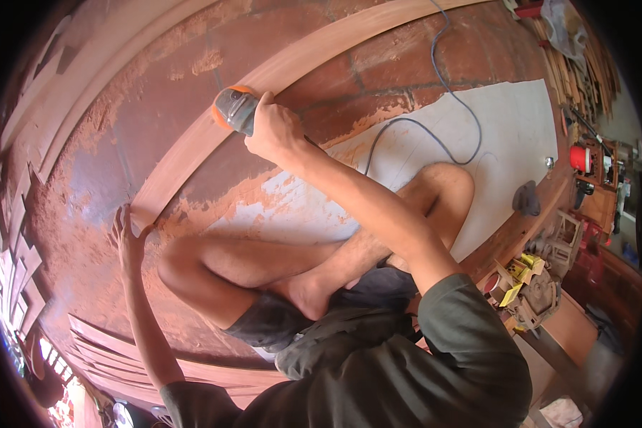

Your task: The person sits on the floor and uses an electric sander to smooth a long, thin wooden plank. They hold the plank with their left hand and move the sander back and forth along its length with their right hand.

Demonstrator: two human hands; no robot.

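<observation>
A long, pale reddish wooden plank (175, 167) lies on the dusty floor before me, running from near left to far right. My right hand (277, 128) is wrapped around a grey and orange power sander (235, 109), which rests on the plank's upper face. At the plank's near left end, my left hand (130, 239) grips the tip, thumb on one side and fingers on the other. A blue-grey cord (435, 60) loops across the floor; where it meets the tool is hidden behind my right arm.
My crossed bare legs (264, 264) sit on a white sheet (506, 107) strewn with sawdust. Wooden boards (85, 107) lie at far left, more strips (114, 357) at near left. At right are yellow boxes (521, 274), a red container (580, 158) and a dark cloth (526, 198).
</observation>
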